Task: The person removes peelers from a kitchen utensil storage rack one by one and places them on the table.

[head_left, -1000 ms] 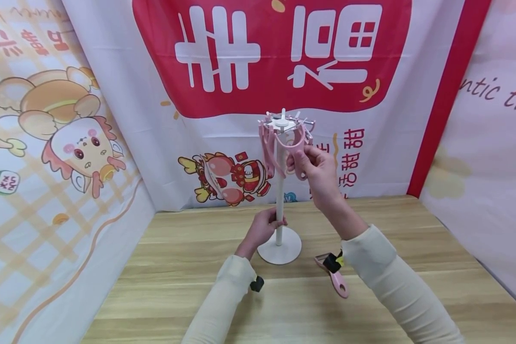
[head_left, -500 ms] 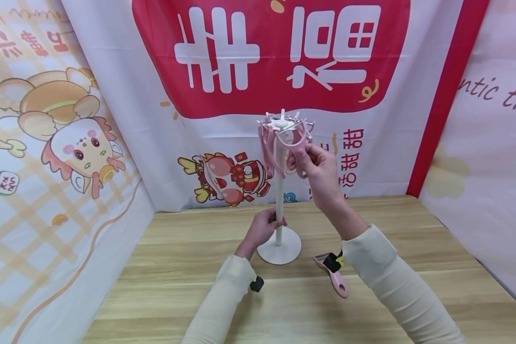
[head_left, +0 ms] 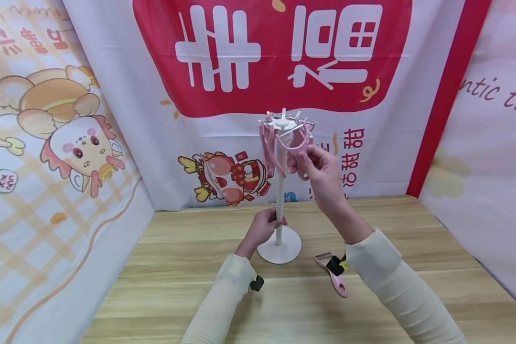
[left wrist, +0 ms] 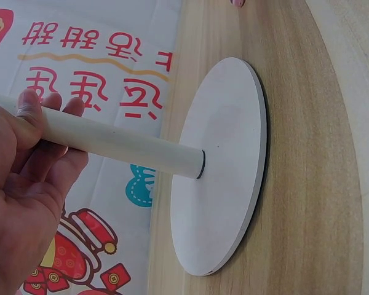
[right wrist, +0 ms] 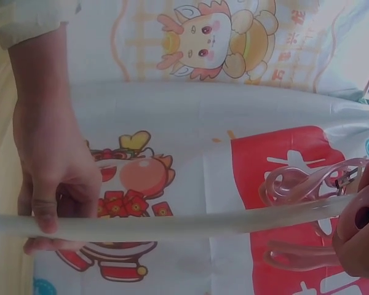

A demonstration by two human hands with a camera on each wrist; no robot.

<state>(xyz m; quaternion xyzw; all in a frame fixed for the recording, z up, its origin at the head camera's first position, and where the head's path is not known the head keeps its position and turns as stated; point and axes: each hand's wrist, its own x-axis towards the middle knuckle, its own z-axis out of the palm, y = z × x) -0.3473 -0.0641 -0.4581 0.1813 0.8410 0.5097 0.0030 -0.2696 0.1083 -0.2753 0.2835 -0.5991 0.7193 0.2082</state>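
Observation:
A white stand [head_left: 280, 196] rises upright from a round base [head_left: 279, 255] on the table. My left hand [head_left: 262, 228] grips its pole low down, thumb and fingers wrapped around it in the left wrist view. Up at the hooked top, my right hand [head_left: 324, 174] pinches the handle of a pink peeler [head_left: 293, 146] with a wide U-shaped head and a metal blade. That head is right against the hooks; whether it hangs on one cannot be told. Several other pink utensils [head_left: 267, 148] hang around the top. In the right wrist view, my right hand [right wrist: 363, 233] shows only partly at the edge.
Another pink peeler [head_left: 338, 285] lies on the wooden table [head_left: 176, 296], right of the base, partly behind the black wrist camera [head_left: 336, 264]. A printed cloth [head_left: 215, 129] hangs behind the stand, with more printed cloths at both sides.
My right hand and forearm have shifted slightly right, with the peeler's handle still pinched and its head tilted a little differently. The left hand and stand stay in place.

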